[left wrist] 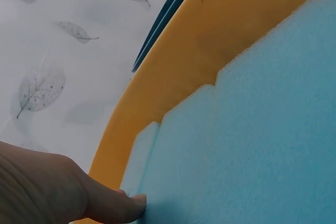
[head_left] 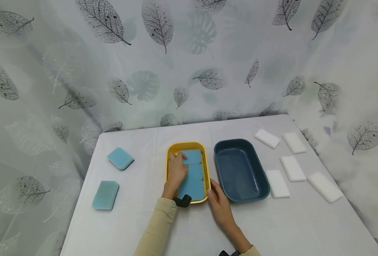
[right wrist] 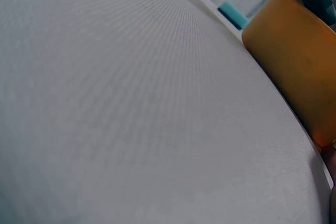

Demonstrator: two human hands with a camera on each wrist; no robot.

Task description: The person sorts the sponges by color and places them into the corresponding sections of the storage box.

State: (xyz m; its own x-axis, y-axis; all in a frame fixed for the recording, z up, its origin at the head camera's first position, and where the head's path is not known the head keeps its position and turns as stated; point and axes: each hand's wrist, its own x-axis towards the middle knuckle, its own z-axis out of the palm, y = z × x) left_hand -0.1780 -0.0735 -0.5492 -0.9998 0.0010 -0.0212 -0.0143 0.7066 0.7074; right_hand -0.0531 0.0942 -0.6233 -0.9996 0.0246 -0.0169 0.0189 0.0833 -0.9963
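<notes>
Blue sponges [head_left: 193, 191] lie in a row inside the yellow tray [head_left: 186, 144]. The right hand [head_left: 220, 206] touches the tray's near right corner, probably steadying it; whether it grips, I cannot tell. Farther in, the left hand [head_left: 177, 172] reaches over the far one, thumb and fingers apart, seemingly keeping it in line. Two loose sponges [head_left: 106, 195] lie left; right are the blue tray [head_left: 238, 167] and five white blocks [head_left: 292, 169].
</notes>
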